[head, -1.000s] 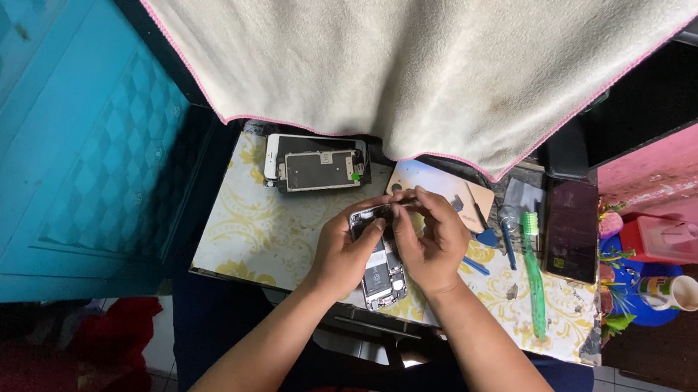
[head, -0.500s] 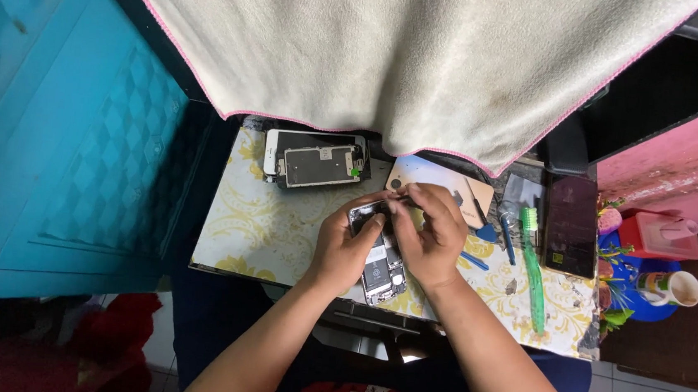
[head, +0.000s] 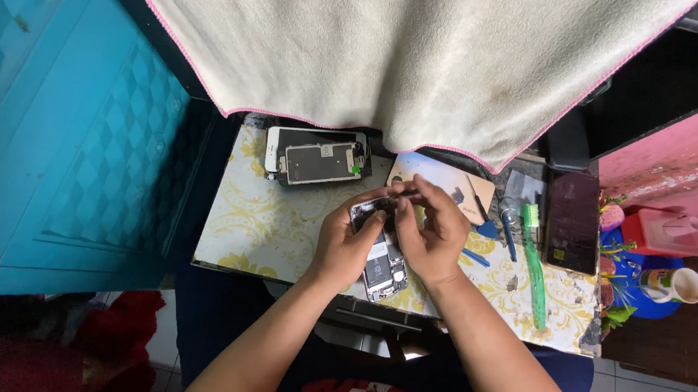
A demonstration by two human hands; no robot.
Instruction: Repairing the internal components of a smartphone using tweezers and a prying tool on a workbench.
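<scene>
Left hand (head: pixel 343 249) grips the opened phone (head: pixel 379 252) by its edge — light, stiff, fragile inside. Right hand (head: pixel 435 236) pinches a thin tool (head: pixel 405 194) over it

Both arms reach up from the bottom, bare and bent a little, and meet in the middle. The left hand (head: pixel 343 244) lies with its back up, fingers curled in and thumb pointing toward the other hand. The right hand (head: pixel 433 232) sits just beside it, fingers bent and pinched together at the tips. The two hands almost touch.
</scene>
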